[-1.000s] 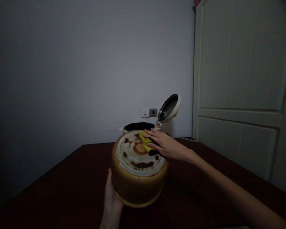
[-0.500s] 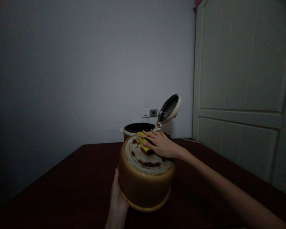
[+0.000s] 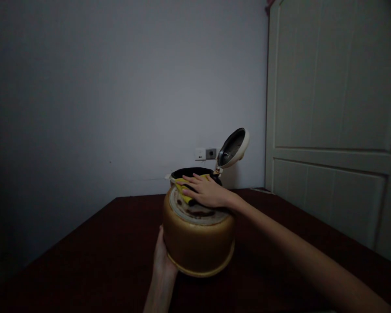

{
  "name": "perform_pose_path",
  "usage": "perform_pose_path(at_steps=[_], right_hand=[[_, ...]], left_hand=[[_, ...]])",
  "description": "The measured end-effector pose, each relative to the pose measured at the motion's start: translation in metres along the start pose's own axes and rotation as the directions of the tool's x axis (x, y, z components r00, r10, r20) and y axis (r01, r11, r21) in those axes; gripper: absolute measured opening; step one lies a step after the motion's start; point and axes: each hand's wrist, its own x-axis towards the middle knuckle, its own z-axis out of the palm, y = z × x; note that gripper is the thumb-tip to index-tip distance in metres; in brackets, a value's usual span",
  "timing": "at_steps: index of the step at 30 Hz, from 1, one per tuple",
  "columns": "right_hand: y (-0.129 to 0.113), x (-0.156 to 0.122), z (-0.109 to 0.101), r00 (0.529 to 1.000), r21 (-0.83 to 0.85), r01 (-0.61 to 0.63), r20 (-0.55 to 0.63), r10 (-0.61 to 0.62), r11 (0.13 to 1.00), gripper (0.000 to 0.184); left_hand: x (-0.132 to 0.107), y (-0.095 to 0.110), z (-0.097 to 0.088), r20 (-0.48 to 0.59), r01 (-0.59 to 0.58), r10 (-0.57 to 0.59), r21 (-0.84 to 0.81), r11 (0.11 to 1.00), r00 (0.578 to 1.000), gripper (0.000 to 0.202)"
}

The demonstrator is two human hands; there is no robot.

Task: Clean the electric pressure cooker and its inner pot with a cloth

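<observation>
A gold rice cooker inner pot [image 3: 200,243] is held upside down, its rim low and its stained grey base tilted up. My left hand [image 3: 164,258] is closed on the pot's left side near the rim; part of its fingers is hidden behind the pot. On the base lies a yellow cloth [image 3: 185,198] with dark patches. My right hand [image 3: 208,191] holds this cloth against the far part of the base, fingers spread over it. Behind the pot stands the rice cooker [image 3: 192,171], its lid [image 3: 233,148] raised to the right.
The dark red table [image 3: 127,243] reaches back to a pale wall [image 3: 133,87]. Wall sockets [image 3: 206,154] sit behind the cooker. On the right rises a panelled pale door [image 3: 329,108].
My right hand and the cloth have slid left and slightly up over the pot's base. The pot has tipped a little, so less of its base shows.
</observation>
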Motion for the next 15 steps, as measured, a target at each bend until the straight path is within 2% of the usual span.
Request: perform_pose_path(at_steps=[2, 4, 6, 8, 10, 12, 15], right_hand=[[0.017, -0.012, 0.002, 0.999, -0.003, -0.051, -0.003, 0.051, 0.999, 0.057], [0.017, -0.033, 0.005, 1.0, 0.034, -0.01, -0.026, 0.011, 0.999, 0.055], [0.0, -0.051, 0.007, 0.996, 0.069, 0.071, -0.064, -0.067, 0.995, 0.052], [-0.024, -0.056, 0.008, 0.989, 0.08, 0.141, -0.065, -0.136, 0.987, 0.053], [-0.041, -0.043, 0.006, 0.982, 0.088, 0.188, -0.041, -0.186, 0.978, 0.055], [-0.042, -0.019, 0.004, 0.982, 0.098, 0.187, -0.021, -0.186, 0.977, 0.057], [-0.014, 0.008, 0.001, 0.999, 0.067, 0.048, -0.03, -0.046, 0.997, 0.059]], left_hand=[[-0.003, 0.01, -0.001, -0.059, -0.002, 0.002, 0.008, 1.0, 0.998, 0.045], [-0.003, 0.017, -0.005, -0.103, -0.049, 0.051, 0.016, 0.999, 0.993, 0.047], [0.0, 0.019, -0.009, -0.099, -0.096, 0.097, 0.015, 0.995, 0.99, 0.047], [0.002, 0.014, -0.009, -0.035, -0.108, 0.108, -0.01, 0.994, 0.994, 0.046], [0.001, 0.005, -0.003, 0.044, -0.104, 0.106, -0.047, 0.993, 0.993, 0.045], [-0.004, -0.003, 0.007, 0.073, -0.108, 0.112, -0.062, 0.992, 0.991, 0.044], [-0.017, -0.003, 0.02, -0.041, -0.059, 0.059, 0.005, 0.998, 0.997, 0.044]])
